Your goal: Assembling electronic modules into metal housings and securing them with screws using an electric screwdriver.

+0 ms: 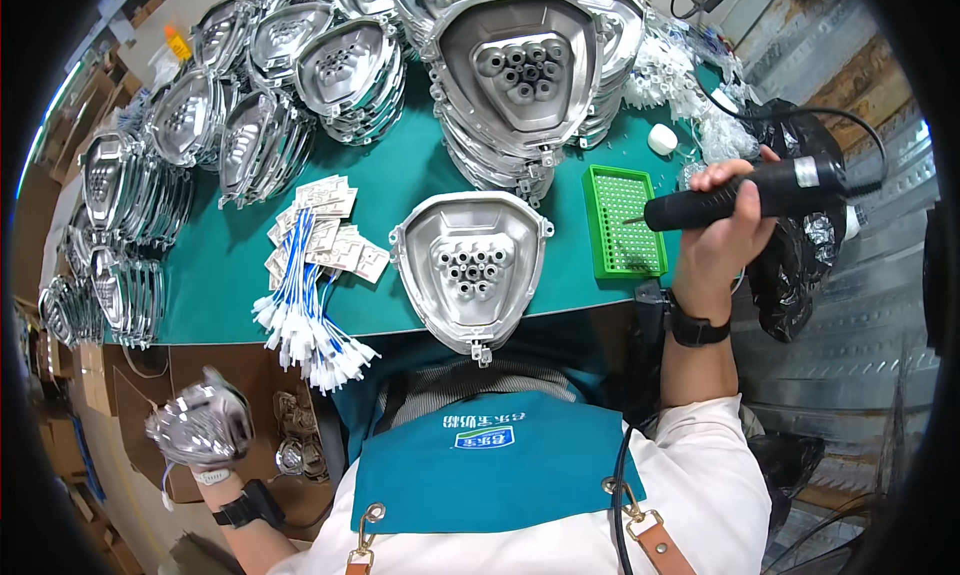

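My right hand [722, 215] is wrapped round a black electric screwdriver [745, 197], its bit pointing left over a green screw tray [597, 225] with rows of holes. Low at the left, my left hand [203, 463] holds a shiny silver lamp housing [212, 418], blurred, with a thin white lead hanging from it; the housing hides most of the fingers. In front of me, at the table's near edge, lies a single rounded-triangular metal housing [472, 265] with a cluster of round sockets. Neither hand touches it.
Stacks of metal housings [350, 70] fill the back and left of the green table [390, 155]. White boards with blue-and-white leads [300, 305] lie left of the single housing. An open carton [290, 490] holds shiny parts. Black plastic bags [790, 285] and the screwdriver's cord [850, 120] are at the right.
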A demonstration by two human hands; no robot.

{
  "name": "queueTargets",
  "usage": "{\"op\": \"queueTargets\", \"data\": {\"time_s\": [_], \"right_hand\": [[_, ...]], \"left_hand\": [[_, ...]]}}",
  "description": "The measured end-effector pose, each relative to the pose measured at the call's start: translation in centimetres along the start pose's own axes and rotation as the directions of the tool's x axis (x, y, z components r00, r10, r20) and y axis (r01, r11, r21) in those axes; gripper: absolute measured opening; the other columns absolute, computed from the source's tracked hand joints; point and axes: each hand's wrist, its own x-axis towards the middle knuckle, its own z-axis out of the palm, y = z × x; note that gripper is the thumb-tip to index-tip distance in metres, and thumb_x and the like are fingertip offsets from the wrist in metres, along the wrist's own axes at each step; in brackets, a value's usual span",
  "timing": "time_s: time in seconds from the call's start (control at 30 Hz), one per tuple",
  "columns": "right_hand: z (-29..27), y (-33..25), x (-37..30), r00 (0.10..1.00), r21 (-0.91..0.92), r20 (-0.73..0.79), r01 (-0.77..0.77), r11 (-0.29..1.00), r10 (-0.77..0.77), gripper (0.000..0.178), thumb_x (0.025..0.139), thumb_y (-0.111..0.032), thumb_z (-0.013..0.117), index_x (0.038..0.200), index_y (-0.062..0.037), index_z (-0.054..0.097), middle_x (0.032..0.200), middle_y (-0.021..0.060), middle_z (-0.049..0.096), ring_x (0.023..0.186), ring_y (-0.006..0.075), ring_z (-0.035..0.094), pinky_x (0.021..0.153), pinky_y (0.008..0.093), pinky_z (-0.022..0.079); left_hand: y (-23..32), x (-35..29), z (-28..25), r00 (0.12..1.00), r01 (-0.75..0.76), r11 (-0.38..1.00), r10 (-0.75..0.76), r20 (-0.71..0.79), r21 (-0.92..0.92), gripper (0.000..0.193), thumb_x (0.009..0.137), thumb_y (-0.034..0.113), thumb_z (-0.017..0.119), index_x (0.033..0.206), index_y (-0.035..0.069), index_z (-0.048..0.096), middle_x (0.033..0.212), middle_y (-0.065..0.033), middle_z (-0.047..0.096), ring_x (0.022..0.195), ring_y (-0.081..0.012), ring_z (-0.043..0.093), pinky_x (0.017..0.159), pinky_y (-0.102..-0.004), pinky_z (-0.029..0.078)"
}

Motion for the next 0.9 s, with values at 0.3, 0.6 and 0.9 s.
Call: {"op": "queueTargets", "data": {"time_s": [0.3, 0.6, 0.9], "right_hand": [[1.0, 3.1, 0.8, 0.999, -0.050, 0.029, -0.016, 0.999, 0.017, 0.048, 0.090, -0.004, 0.054, 0.132, -0.0018, 0.030, 0.085, 0.0115, 0.058, 0.075, 0.0170, 0.056, 0.071, 0.0337, 0.051], [0.8, 4.0, 0.8, 0.998, -0.213, 0.057, 0.025, 0.977, -0.013, 0.048, 0.091, -0.008, 0.058, 0.129, -0.0012, 0.031, 0.085, 0.0098, 0.058, 0.074, 0.0164, 0.058, 0.073, 0.0327, 0.050], [1.2, 4.6, 1.0, 0.987, -0.236, 0.159, 0.014, 0.972, 0.025, 0.040, 0.089, -0.003, 0.059, 0.121, -0.0014, 0.036, 0.085, 0.0087, 0.058, 0.073, 0.0150, 0.059, 0.070, 0.0304, 0.051]], "left_hand": [[-4.0, -3.4, -24.5, 0.713, 0.475, 0.794, -0.095, -0.695, 0.380, 0.038, 0.096, 0.038, 0.047, 0.113, 0.007, 0.059, 0.097, -0.0129, 0.064, 0.076, -0.0244, 0.065, 0.064, -0.0408, 0.056], [-0.6, 4.5, -2.9, 0.991, 0.082, -0.112, -0.101, -0.093, 0.990, 0.023, 0.086, 0.020, 0.057, 0.084, -0.001, 0.065, 0.070, -0.0095, 0.066, 0.059, -0.0185, 0.062, 0.058, -0.0307, 0.051], [3.4, -1.2, 27.1, 0.666, -0.703, -0.007, -0.357, 0.655, 0.711, 0.020, 0.074, 0.018, 0.065, 0.085, 0.000, 0.062, 0.073, -0.0114, 0.061, 0.068, -0.0256, 0.060, 0.064, -0.0347, 0.047]]}}
